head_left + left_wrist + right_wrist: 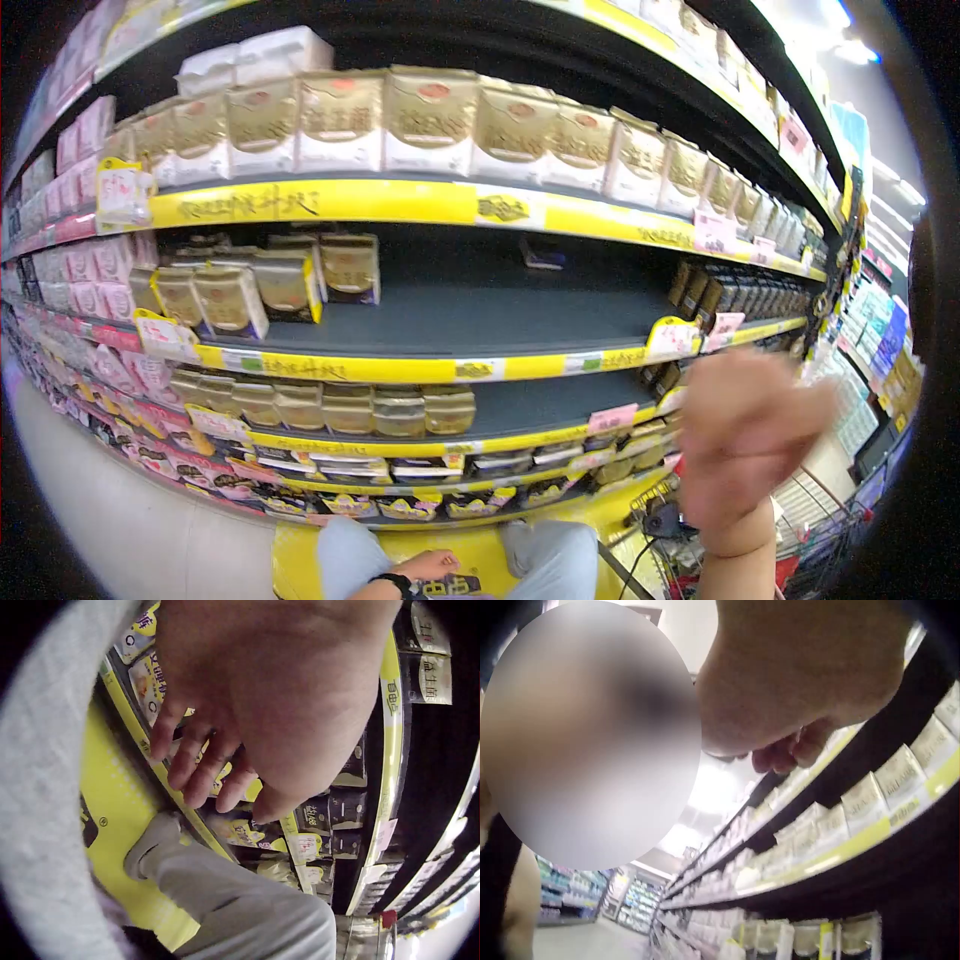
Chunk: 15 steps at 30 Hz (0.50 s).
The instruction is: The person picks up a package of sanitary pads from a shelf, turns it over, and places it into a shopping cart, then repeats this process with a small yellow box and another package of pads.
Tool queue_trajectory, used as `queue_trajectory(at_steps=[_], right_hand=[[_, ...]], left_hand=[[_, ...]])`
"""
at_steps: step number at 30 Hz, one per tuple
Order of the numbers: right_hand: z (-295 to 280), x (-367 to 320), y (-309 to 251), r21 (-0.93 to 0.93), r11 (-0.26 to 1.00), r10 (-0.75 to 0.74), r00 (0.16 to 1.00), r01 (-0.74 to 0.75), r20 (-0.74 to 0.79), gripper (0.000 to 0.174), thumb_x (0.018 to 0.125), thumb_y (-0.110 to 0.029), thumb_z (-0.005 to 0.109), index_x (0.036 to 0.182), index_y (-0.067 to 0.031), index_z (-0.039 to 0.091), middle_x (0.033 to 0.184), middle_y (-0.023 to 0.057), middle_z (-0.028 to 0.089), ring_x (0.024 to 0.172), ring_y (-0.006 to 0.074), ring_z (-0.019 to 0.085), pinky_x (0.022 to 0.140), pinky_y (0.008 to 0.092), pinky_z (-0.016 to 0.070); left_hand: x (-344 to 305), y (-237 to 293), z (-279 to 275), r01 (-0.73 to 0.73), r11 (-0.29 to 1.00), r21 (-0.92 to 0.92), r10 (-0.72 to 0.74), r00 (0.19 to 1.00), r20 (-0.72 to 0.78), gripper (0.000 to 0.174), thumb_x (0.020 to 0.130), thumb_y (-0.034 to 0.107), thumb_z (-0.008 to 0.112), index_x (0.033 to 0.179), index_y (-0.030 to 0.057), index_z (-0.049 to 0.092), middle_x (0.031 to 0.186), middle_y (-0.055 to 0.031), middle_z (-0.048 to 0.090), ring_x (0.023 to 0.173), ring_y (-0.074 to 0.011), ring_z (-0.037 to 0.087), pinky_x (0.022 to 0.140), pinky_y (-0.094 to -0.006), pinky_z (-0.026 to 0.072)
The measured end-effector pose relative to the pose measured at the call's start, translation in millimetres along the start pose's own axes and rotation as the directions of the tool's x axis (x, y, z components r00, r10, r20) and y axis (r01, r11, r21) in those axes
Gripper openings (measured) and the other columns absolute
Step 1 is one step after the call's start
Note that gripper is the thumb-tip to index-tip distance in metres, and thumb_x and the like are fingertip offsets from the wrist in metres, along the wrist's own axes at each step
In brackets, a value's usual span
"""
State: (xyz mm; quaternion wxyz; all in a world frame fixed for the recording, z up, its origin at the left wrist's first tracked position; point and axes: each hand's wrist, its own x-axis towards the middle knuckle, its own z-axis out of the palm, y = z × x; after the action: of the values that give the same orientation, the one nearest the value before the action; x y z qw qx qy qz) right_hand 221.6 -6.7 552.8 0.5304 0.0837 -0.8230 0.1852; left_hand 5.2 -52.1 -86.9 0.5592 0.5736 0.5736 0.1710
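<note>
My right hand [745,440] is raised in front of the shelf's right end, blurred, with its fingers loosely curled. Nothing shows between the fingers [784,754] in the right wrist view. Down by my lap is my left hand [432,566], a black band around its wrist. In the left wrist view its fingers [202,776] are spread, lightly bent and hold nothing. Gold-and-white packs [340,120] stand in a row on the upper shelf. A few gold packs [230,300] sit at the left of the shelf below, and more gold packs [400,410] line the one under it.
A wire shopping cart [810,520] stands at the lower right, with a black device [665,520] and its cable beside it. My bent knees [355,560] are close to the bottom shelf, over a yellow floor mat [290,560]. Dark boxes [740,295] fill the middle shelf's right end.
</note>
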Motion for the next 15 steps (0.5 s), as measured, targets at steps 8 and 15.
queue_trajectory(at_steps=[8,15], right_hand=[[102,-2,152,-0.402,0.913,0.205,0.770,0.072,0.604,0.026,0.083,-0.020,0.068,0.099,-0.0023,0.056,0.110,0.0153,0.057,0.103,0.0352,0.057,0.086,0.0416,0.0479],[174,25,302,-0.488,0.863,0.313,0.894,-0.128,0.320,0.067,0.086,-0.029,0.067,0.139,0.0013,0.038,0.144,0.0237,0.038,0.136,0.0393,0.035,0.112,0.0418,0.0312]], left_hand=[[16,-25,9,-0.183,0.962,-0.203,0.174,0.983,-0.063,0.020,0.091,0.012,0.058,0.110,0.0040,0.057,0.097,-0.0065,0.063,0.082,-0.0208,0.058,0.070,-0.0345,0.0488],[0,-34,9,-0.189,0.734,-0.653,0.200,0.978,-0.058,0.051,0.094,0.012,0.060,0.140,0.0062,0.040,0.130,-0.0085,0.055,0.117,-0.0175,0.052,0.091,-0.0300,0.0465]])
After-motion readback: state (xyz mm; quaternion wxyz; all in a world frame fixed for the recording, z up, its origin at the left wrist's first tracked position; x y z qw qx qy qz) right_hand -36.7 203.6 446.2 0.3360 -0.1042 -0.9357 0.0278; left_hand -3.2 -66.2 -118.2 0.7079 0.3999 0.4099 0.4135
